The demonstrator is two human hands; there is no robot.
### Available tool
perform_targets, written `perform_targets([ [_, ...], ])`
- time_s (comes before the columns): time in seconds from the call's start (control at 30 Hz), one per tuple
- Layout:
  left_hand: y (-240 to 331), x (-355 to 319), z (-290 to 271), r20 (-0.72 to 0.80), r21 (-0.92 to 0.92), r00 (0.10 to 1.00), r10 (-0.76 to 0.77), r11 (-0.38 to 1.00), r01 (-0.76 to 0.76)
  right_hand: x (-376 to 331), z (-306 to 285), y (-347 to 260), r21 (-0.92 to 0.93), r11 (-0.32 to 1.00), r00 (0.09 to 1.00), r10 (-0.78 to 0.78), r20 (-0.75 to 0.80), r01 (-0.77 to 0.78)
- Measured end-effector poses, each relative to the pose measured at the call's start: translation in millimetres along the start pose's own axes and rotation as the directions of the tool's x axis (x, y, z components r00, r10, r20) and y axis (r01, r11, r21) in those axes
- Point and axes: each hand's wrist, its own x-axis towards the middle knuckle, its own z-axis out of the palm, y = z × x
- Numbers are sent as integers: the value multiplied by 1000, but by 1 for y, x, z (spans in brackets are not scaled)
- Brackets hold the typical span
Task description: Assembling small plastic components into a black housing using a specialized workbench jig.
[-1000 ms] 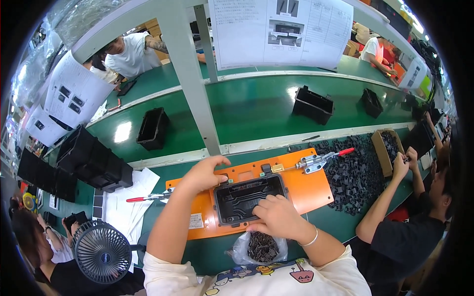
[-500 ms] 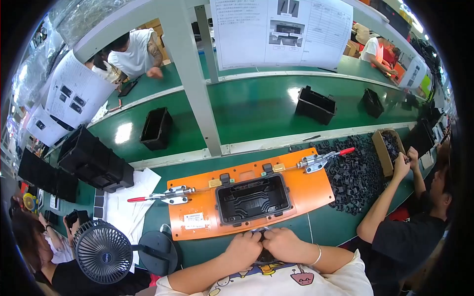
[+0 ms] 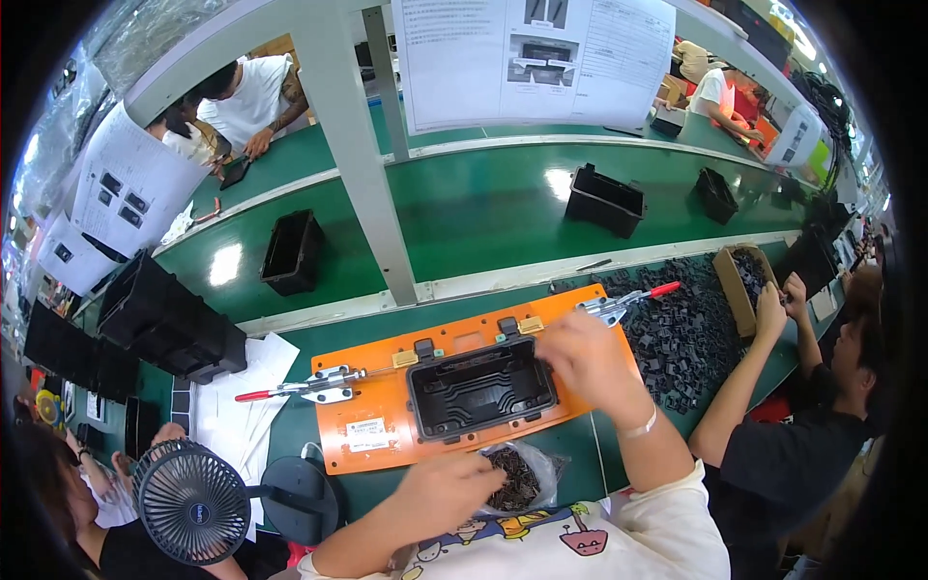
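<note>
A black open-topped plastic box (image 3: 483, 391) sits in an orange fixture plate (image 3: 367, 391), its hollow facing up. My right hand (image 3: 585, 358) is over the box's right end, fingers bent in a pinch; whatever they hold is hidden. Close to my body, a clear plastic bag (image 3: 549, 464) holds many small, thin dark pieces (image 3: 514, 481). At the bag's left edge is my left hand (image 3: 454, 490), its fingers curled together over the pieces, and I cannot make out what is in them.
Red-handled toggle clamps (image 3: 324, 385) (image 3: 633, 302) flank the box. Small black parts (image 3: 681, 338) lie heaped at right, beside a co-worker's arms (image 3: 749, 362). Left stand a fan (image 3: 193, 503), papers (image 3: 242, 406) and stacked black boxes (image 3: 169, 314). More boxes (image 3: 604, 201) rest on the green belt beyond.
My right hand has left the bag and moved up to the box's right end. My left hand has shifted left, exposing the dark pieces. The whole view has shifted slightly.
</note>
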Motion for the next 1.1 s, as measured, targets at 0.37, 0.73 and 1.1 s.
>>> perform_targets([
  [0.37,-83,15,-53,-590,318,801,-97,884,342,8,15,27,37,996,997,78,21,-79],
  [0.73,-94,16,-34,-559,470,826,-72,793,388,-29,-16,29,44,990,989,138,-45,-136],
  [1.1,-59,106,-6,-265,468,958,-113,853,230,-73,-39,109,287,699,611,714,-343,-655],
])
